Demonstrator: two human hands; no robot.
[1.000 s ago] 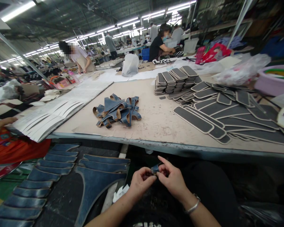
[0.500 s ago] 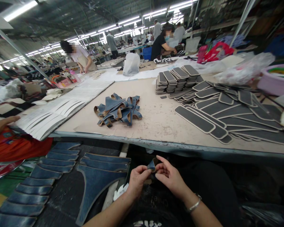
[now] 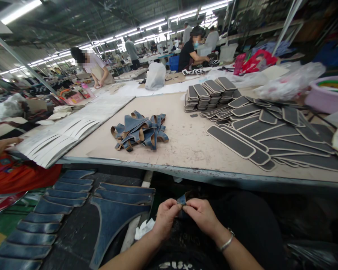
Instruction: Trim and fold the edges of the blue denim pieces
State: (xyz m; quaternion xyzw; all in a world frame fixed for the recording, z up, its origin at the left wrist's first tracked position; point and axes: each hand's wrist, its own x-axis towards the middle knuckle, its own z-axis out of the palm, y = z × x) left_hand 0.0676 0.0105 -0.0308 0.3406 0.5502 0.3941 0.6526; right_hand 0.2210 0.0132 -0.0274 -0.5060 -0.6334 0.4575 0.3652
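Note:
Low in front of my body, a small blue leather piece (image 3: 181, 199) is pinched between both hands. My left hand (image 3: 168, 214) grips its left side with thumb and fingers closed. On its other side my right hand (image 3: 202, 214) pinches it too, the two thumbs nearly touching. Much of the piece is hidden by my fingers. To the left, large curved blue leather panels (image 3: 112, 213) lie overlapped on a black board, beside a row of several more blue leather pieces (image 3: 38, 236). Folded blue leather pieces (image 3: 142, 131) are heaped on the table.
The table (image 3: 183, 150) edge runs just beyond my hands. Dark grey pieces with pale borders (image 3: 270, 131) are piled on its right side. White slit sheets (image 3: 64, 138) lie at the left, near a co-worker's orange clothing (image 3: 22, 172). A lilac basin (image 3: 326, 95) stands far right.
My right hand's fingers, spread half a second ago, have closed on the leather piece. Both hands have drawn together, and the piece's open loop now looks more flattened.

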